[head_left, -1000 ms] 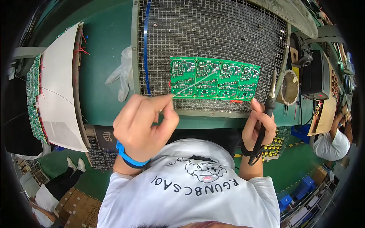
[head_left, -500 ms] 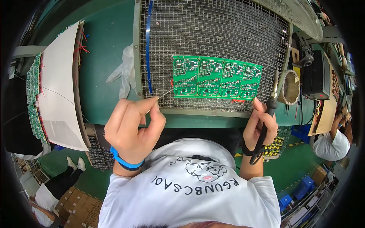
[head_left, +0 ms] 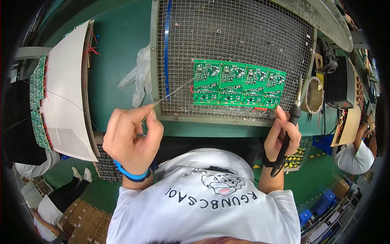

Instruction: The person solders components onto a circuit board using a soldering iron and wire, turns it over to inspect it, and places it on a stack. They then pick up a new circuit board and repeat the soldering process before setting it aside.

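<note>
My left hand (head_left: 132, 140) pinches a thin solder wire (head_left: 175, 90) between thumb and forefinger. The wire slants up to the right, its tip close to the left edge of a green circuit board panel (head_left: 239, 87). That panel lies flat with several sections full of small parts; bits of red wire show at its left and lower edges. Closed round a black-handled soldering iron (head_left: 295, 110) is my right hand (head_left: 283, 136). The iron's metal end points up and away, right of the panel. A fingertip of this hand is at the panel's lower right corner.
Beneath the panel is a framed wire mesh (head_left: 199, 32) with a blue strip (head_left: 167, 53). A whitish glove (head_left: 140, 75) lies left of the frame, beyond it a white board (head_left: 67, 93). At right are a round tin (head_left: 313, 95) and a black box (head_left: 340, 83). Other people are nearby.
My left hand has drawn back to the left, pulling the solder wire's tip off the panel's leftmost section. My right hand keeps its hold at the corner. The whole view has shifted slightly.
</note>
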`<state>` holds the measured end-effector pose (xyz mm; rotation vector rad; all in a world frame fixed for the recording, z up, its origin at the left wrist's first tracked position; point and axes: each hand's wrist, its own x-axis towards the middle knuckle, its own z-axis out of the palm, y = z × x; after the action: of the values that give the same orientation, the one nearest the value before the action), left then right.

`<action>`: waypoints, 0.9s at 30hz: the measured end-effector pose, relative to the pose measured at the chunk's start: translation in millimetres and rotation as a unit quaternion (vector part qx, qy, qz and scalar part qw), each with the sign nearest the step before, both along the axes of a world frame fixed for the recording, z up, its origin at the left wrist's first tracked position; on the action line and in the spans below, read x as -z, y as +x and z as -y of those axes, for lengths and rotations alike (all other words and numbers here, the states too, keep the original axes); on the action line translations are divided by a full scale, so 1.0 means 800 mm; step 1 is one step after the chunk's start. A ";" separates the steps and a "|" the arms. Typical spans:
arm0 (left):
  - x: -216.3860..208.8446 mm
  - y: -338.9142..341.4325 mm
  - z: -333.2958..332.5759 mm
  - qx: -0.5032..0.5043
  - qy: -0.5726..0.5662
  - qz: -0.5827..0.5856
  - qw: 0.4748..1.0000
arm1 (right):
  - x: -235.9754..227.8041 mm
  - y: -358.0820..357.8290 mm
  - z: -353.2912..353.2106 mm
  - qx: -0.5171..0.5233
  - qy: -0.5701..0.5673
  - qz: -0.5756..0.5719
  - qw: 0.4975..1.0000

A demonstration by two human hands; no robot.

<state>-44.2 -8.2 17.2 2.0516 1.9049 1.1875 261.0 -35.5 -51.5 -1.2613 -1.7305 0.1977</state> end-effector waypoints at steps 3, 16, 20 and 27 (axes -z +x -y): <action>0.001 -0.001 -0.002 -0.002 0.005 0.006 1.000 | -0.001 -0.001 -0.001 0.001 0.001 0.003 1.000; 0.010 0.006 -0.009 0.053 0.023 0.038 0.998 | 0.002 -0.002 0.000 0.005 0.006 -0.007 1.000; 0.005 0.002 -0.010 0.045 0.020 0.028 0.998 | 0.002 -0.002 0.001 0.008 0.007 -0.003 1.000; 0.004 0.001 -0.012 0.044 0.022 0.019 0.999 | -0.001 0.000 0.000 0.029 0.012 0.011 0.999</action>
<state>-43.6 1.1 13.6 2.0952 1.7688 1.2491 260.7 -35.5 -51.1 -1.2996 -1.7082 0.1291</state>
